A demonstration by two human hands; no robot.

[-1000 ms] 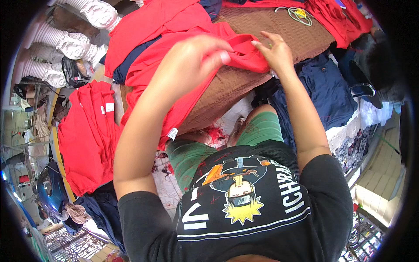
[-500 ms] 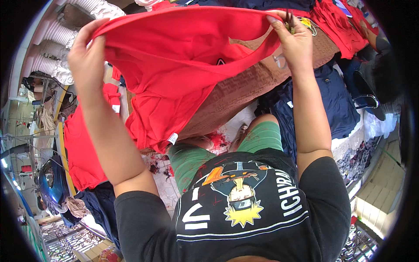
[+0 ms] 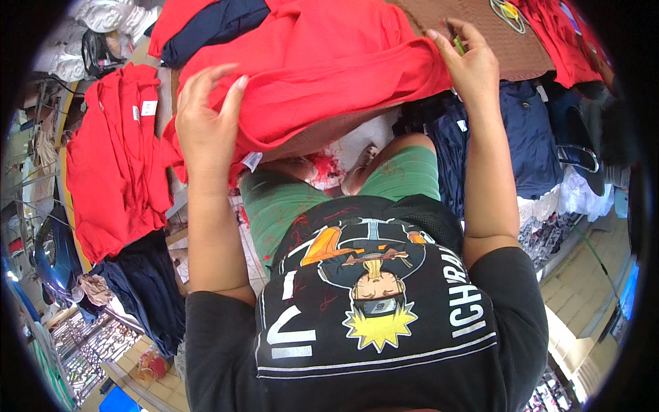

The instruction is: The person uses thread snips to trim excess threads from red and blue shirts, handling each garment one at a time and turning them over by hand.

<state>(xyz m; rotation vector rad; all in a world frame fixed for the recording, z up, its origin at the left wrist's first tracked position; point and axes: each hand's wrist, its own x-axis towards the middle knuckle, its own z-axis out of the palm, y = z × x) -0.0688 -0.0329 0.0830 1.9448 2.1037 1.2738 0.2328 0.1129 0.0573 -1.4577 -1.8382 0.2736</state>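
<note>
Two hands hold one red garment above the person's lap. The left hand is at the left end of the cloth; its fingers are half spread and bent, and the thumb side presses on the red fabric, so the grip looks loose. The right hand is at the right end, fingers curled and closed on the edge of the garment, and something thin and greenish sits between them, too small to tell what.

One small white label hangs from the lower hem of the garment, just right of the left wrist; it is rectangular and tilted. Another white square tag sits near the top of a pile of red shirts at the left, well apart from the hands. On the brown cloth behind the garment there is a round yellow and green emblem. A little white tag also shows on the dark blue clothes beside the right forearm.

The garment is stretched between the hands, so its long axis runs left to right, a bit higher at the right end. It lies folded over, with the fold running along this axis, in front of the brown cloth and over the green shorts.
</note>
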